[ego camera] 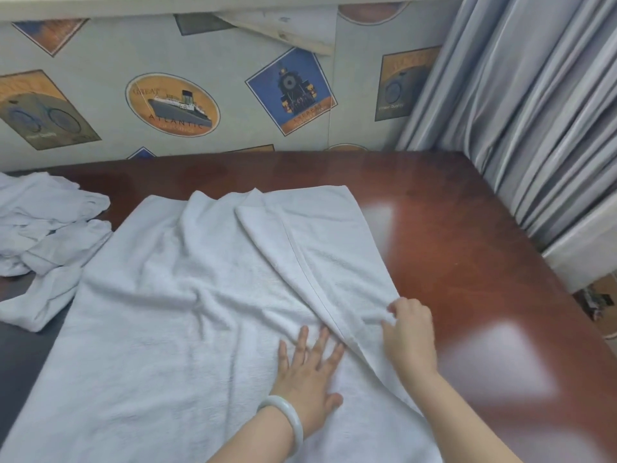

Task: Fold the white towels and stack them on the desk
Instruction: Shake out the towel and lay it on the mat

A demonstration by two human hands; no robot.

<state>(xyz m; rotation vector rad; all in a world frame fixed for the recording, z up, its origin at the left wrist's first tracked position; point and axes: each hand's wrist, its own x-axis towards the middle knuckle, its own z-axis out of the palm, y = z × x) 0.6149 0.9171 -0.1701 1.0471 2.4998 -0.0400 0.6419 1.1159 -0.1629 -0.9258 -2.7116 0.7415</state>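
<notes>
Head view: the white towel (187, 295) lies spread across the desk (467, 228), soft and limp, best taken by its hemmed right edge. My left hand (307, 372) presses flat, fingers straight; my right hand (409, 332) pinches that folded-over edge near me. Crumpled towels (43, 222) wait far left.

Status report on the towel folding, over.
Left hand flat on spread towel. Right hand pinching its folded-over edge. Crumpled towels heaped at left.
</notes>
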